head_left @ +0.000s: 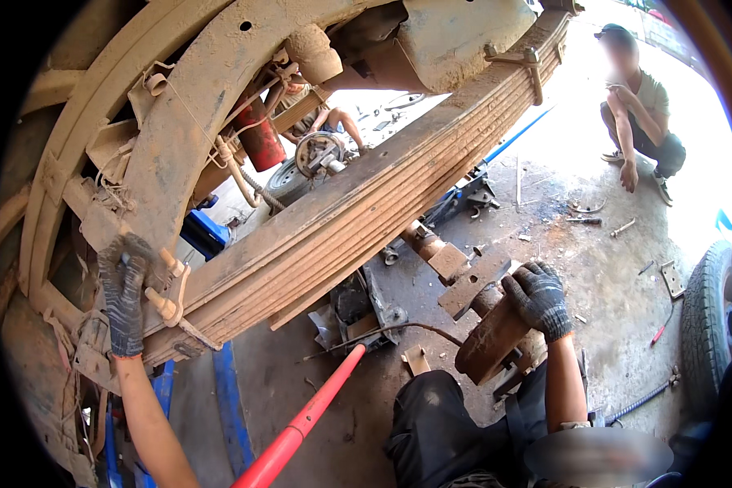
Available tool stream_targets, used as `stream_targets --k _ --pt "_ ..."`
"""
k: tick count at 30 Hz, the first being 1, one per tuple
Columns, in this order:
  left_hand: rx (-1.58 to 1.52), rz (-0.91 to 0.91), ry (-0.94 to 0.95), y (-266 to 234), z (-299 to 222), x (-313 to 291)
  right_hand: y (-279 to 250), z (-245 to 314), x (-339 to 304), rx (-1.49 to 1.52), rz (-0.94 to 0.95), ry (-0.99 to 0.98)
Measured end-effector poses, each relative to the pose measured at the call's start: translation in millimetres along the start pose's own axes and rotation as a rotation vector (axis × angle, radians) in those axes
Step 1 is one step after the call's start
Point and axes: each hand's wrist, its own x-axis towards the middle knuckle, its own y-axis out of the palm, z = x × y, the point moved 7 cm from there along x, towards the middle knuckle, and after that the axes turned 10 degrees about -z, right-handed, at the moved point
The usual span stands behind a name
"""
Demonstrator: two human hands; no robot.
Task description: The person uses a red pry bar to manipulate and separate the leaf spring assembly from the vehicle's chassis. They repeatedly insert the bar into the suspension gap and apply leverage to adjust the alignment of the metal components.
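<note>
My left hand (125, 294), in a dark grey glove, is up at the near end of the leaf spring (366, 220), beside a U-bolt (179, 297) clamped round it. Its fingers are curled, and a small pale bit shows between them; what it is I cannot make out. The spring is a thick stack of rusty leaves slanting up to the far right under the muddy frame (171, 138). Lower right, my right hand (538, 299), gloved too, grips the upper edge of a rusty brake drum (492, 342) on the axle (431, 252).
A red jack handle (301, 427) slants up from the bottom edge towards a dark jack (366, 305). Bolts and metal bits lie on the floor. A person (638, 110) squats at far right; another (333, 122) works behind the frame. A tyre (708, 317) stands at right.
</note>
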Motion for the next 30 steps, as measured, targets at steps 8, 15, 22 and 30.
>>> stream_targets --k 8,15,22,30 --pt "0.005 0.038 -0.006 8.7 -1.6 -13.6 -1.3 -1.8 -0.4 0.005 -0.007 -0.015" --pt "-0.001 0.026 -0.005 2.3 4.5 -7.2 -3.0 2.5 0.2 0.005 -0.037 -0.030" --pt "-0.045 -0.027 0.000 6.6 -10.9 -5.6 -1.9 7.4 1.0 0.012 -0.004 -0.053" --pt "-0.105 0.092 0.026 7.7 0.2 -9.9 -6.9 18.1 5.7 0.006 0.023 -0.046"
